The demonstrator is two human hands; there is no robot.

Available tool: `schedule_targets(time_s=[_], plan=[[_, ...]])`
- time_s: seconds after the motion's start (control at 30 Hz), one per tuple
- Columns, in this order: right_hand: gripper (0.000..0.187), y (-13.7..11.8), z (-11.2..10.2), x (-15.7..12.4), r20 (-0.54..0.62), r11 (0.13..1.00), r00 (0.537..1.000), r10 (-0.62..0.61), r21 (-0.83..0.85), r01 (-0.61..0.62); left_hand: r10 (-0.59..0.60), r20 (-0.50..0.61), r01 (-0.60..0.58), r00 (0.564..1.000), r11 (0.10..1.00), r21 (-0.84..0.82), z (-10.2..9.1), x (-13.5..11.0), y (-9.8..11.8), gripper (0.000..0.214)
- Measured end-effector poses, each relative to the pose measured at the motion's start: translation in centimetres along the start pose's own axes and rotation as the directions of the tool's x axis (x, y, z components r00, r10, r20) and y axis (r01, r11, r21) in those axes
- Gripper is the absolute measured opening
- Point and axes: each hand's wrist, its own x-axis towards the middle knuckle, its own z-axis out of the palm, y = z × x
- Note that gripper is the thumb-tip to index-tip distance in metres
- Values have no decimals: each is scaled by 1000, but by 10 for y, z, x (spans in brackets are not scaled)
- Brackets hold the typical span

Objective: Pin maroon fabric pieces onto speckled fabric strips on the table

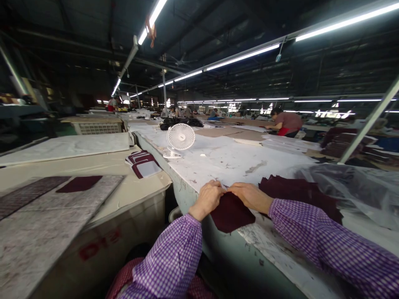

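Note:
A dark maroon fabric piece (pixel 230 214) lies at the near edge of a white cutting table (pixel 237 160). My left hand (pixel 207 199) has its fingers curled onto the far edge of the piece. My right hand (pixel 249 195) rests on the same edge, fingers pressed together, touching the left hand's fingertips. A pile of more maroon pieces (pixel 299 193) sits just right of my right hand. Both sleeves are purple-and-white check.
A small white fan (pixel 180 139) stands further up the table. Clear plastic sheeting (pixel 352 187) lies at the right. To the left a lower table (pixel 137 189) holds patterned boards, a maroon piece (pixel 79 183) and stacked pieces (pixel 143 164). A person (pixel 285 122) works at a far table.

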Motion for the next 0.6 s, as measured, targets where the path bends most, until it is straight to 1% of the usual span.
schedule_targets(time_s=[0.1, 0.2, 0.27, 0.37, 0.5, 0.6], plan=[[33, 0, 2, -3, 14, 1000, 1000, 3, 26, -3, -39, -65, 32, 997, 994, -104, -5, -14, -14, 24], [34, -2, 0, -3, 39, 1000, 999, -1, 24, 0, -55, -113, 38, 992, 989, -144, -10, -26, -23, 25], [35, -5, -2, -3, 60, 1000, 998, -8, 7, 7, -38, -124, 22, 991, 991, -129, -12, -31, -23, 27], [36, -10, -6, 0, 115, 998, 993, -9, -58, 16, 1, -126, -7, 992, 999, -52, -13, -33, -19, 31], [41, -20, -14, 9, 215, 978, 977, 11, -205, 34, 33, -126, -29, 991, 999, 33, -14, -33, -15, 32], [48, -28, -19, 19, 295, 945, 955, 36, -322, 64, 41, -100, -37, 994, 998, 50, -16, -34, -16, 32]])
